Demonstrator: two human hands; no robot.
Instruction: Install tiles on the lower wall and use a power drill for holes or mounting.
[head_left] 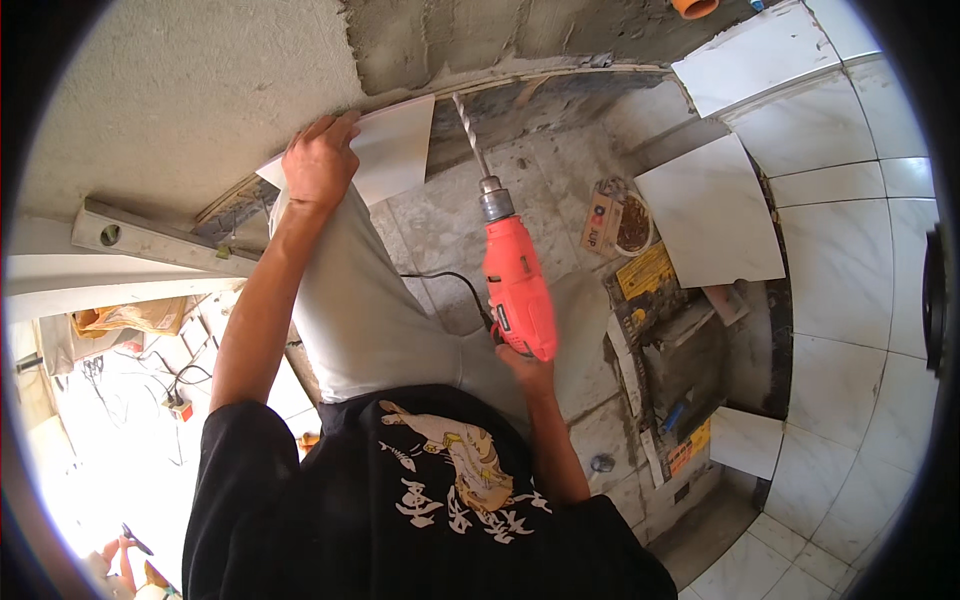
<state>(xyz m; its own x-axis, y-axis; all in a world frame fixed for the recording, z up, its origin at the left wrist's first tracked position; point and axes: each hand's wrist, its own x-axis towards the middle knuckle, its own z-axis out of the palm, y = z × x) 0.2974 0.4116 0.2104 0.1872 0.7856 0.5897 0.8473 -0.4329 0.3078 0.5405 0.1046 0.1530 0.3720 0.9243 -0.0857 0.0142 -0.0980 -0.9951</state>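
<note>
My right hand (523,366) is wrapped round the grip of a red power drill (518,275), which hides most of the fingers. A long spiral drill bit (467,128) sits in its metal chuck and points up toward the wall, just right of a white tile (396,150). A black cord runs from the drill down beside my leg. With fingers bent over the tile's upper edge, my left hand (320,163) holds it against the bottom of the rough wall. Part of the tile's left side is behind my hand and knee.
A metal level (160,240) lies along the left ledge. To the right are a bowl of brown material (634,222), a small box (601,220), a leaning white tile (712,215) and a yellow-labelled carton (648,270). White tiles cover the right wall. Tools and cables lie at lower left.
</note>
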